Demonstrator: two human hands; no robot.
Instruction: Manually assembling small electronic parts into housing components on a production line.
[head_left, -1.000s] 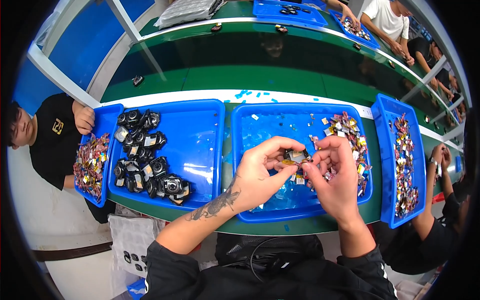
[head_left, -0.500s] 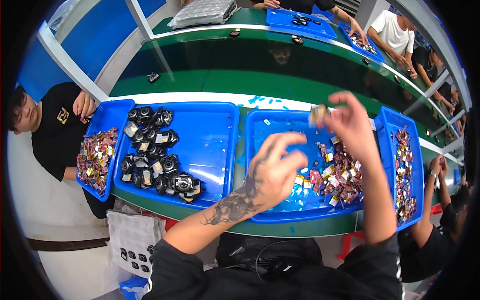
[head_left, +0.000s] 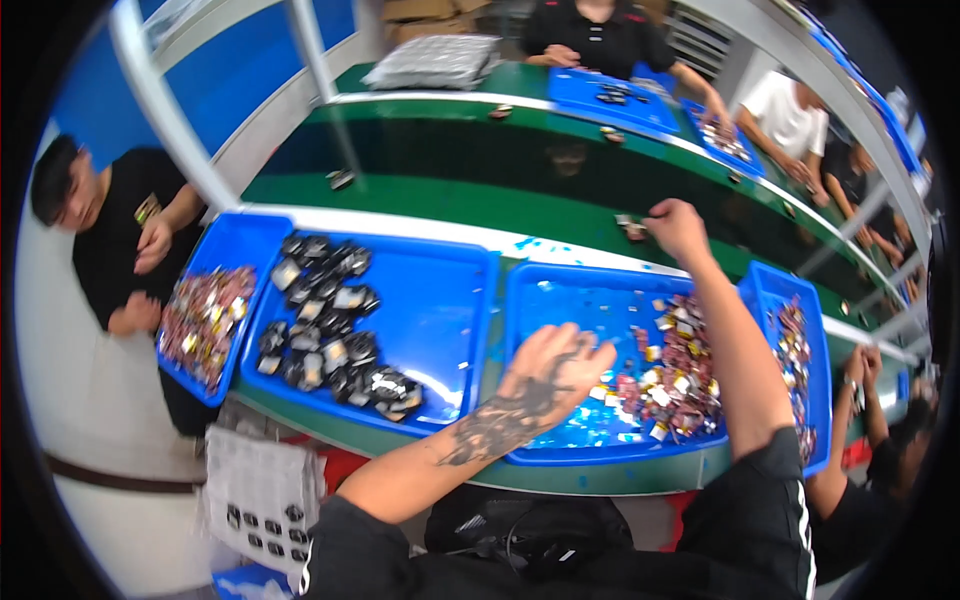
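My right hand (head_left: pixel 681 234) reaches over the green conveyor belt (head_left: pixel 430 205), fingers bent and pinched at a small electronic part (head_left: pixel 631 228) with white and dark patches. Whether the part rests on the belt cannot be told. My tattooed left hand (head_left: pixel 558 368) hovers over the left half of a blue tray (head_left: pixel 540 452), fingers loosely bent and apart, with nothing seen in them. In that tray lies a heap of small circuit boards (head_left: pixel 680 375), reddish with white and yellow pieces. Blue scraps are scattered on its floor.
Left of my tray, another blue tray (head_left: pixel 430 335) carries black camera-like housings (head_left: pixel 325 320). Narrower trays of boards flank both, one left (head_left: pixel 205 325) and one right (head_left: pixel 792 345). A co-worker (head_left: pixel 125 230) is at the left; others sit across the belt. White frame posts (head_left: pixel 165 100) rise nearby.
My right hand has moved forward from above the tray's far edge to the belt with the part. My left hand has lowered slightly. The view has shifted a little.
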